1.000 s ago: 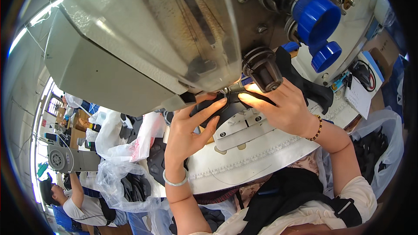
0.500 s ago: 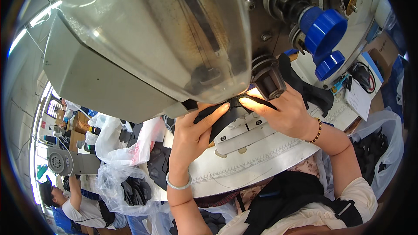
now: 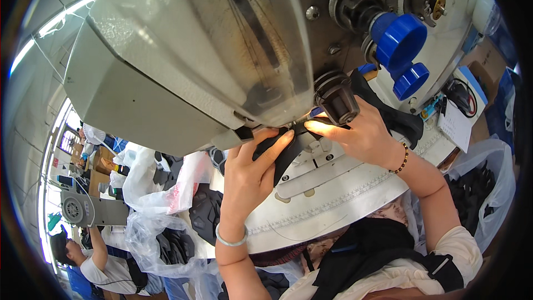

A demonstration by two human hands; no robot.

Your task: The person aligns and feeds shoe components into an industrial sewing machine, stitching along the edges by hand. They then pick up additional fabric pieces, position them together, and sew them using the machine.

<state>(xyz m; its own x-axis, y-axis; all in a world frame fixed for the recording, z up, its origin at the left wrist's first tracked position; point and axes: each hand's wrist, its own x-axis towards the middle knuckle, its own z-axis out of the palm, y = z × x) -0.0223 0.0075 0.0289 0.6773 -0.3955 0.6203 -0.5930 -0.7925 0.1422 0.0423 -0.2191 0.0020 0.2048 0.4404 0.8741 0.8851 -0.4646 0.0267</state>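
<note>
Under the head of a sewing machine (image 3: 166, 94), both my hands hold a dark fabric piece (image 3: 287, 161) close to the needle area. My left hand (image 3: 244, 175) is closed on its left part, the index finger pressing near the stitching spot and the thumb side under the cloth. My right hand (image 3: 366, 139) grips the other part, index fingertip pointing at the same spot. Between the fingertips runs a narrow dark strip. The needle itself is mostly hidden by the machine head. A long black part (image 3: 402, 122) lies beyond my right hand on the machine bed.
Blue knobs (image 3: 400, 41) jut out above my right hand. A white table edge with a printed ruler (image 3: 333, 203) curves in front of me. Plastic bags of dark pieces (image 3: 175, 241) stand left, another bag (image 3: 472, 194) right. A co-worker (image 3: 111, 266) sits at far left.
The view has shifted slightly, so the machine head appears further left. My left hand has turned a little, its fingers more spread on the fabric. Both hands keep their hold.
</note>
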